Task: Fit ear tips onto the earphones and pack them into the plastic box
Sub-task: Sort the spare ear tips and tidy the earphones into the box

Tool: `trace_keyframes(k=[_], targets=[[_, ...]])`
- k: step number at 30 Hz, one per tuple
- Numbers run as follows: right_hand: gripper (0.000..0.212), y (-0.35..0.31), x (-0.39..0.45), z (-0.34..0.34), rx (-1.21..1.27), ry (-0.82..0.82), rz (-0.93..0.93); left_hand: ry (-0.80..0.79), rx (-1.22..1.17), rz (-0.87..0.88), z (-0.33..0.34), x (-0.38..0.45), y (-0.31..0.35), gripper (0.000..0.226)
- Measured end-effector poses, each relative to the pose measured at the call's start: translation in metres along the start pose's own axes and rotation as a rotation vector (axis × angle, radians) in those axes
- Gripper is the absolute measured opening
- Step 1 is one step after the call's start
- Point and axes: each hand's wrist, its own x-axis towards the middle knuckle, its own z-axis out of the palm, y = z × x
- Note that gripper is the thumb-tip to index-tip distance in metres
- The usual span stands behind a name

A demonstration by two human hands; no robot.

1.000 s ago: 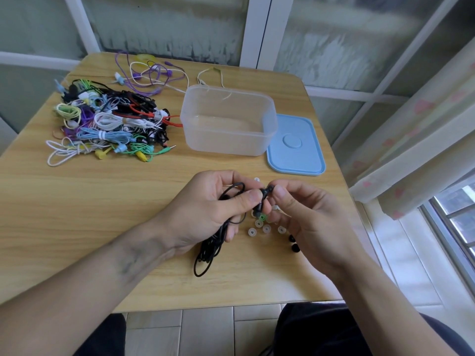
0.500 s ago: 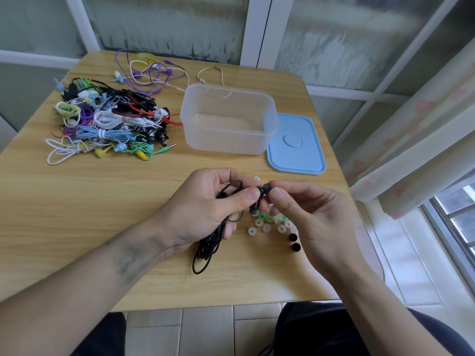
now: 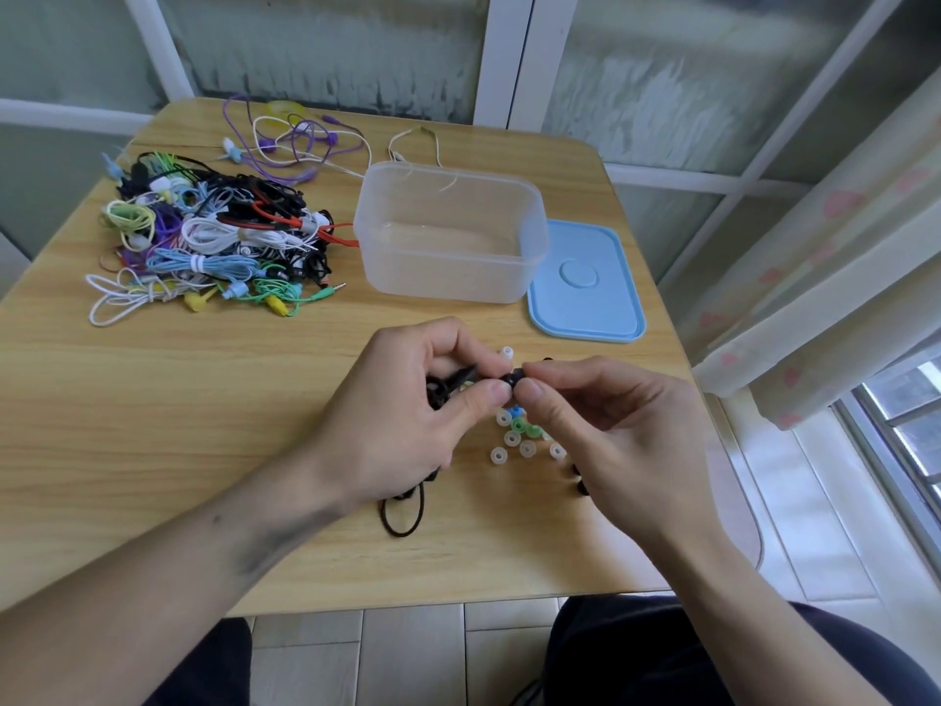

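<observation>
right hand [image 3: 606, 425] edged closer | wooden table [image 3: 153, 400] | frosted window [image 3: 331, 43], curtain [image 3: 814, 272]

No text, label, brand, number or sign can be read anywhere in the view. The blue lid [image 3: 585, 282] lying just right of the plastic box [image 3: 448, 236] bears only a plain raised circle, and the box's own walls carry no print.
</observation>
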Motion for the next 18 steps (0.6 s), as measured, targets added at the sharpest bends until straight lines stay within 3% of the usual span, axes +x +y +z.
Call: trace_keyframes(k=[5, 12, 18], targets=[[0.021, -0.002, 0.015, -0.018, 0.049, -0.169, 0.084, -0.098, 0.092, -0.012, -0.006, 0.002, 0.007, 0.012], [0.015, 0.002, 0.024, -0.024, -0.054, -0.305, 0.018, -0.193, 0.082, -0.037, -0.015, 0.005, 0.004, 0.008], [0.010, 0.005, 0.022, -0.019, -0.187, -0.321, -0.197, -0.323, -0.203, -0.170, -0.019, 0.010, -0.001, 0.015]])
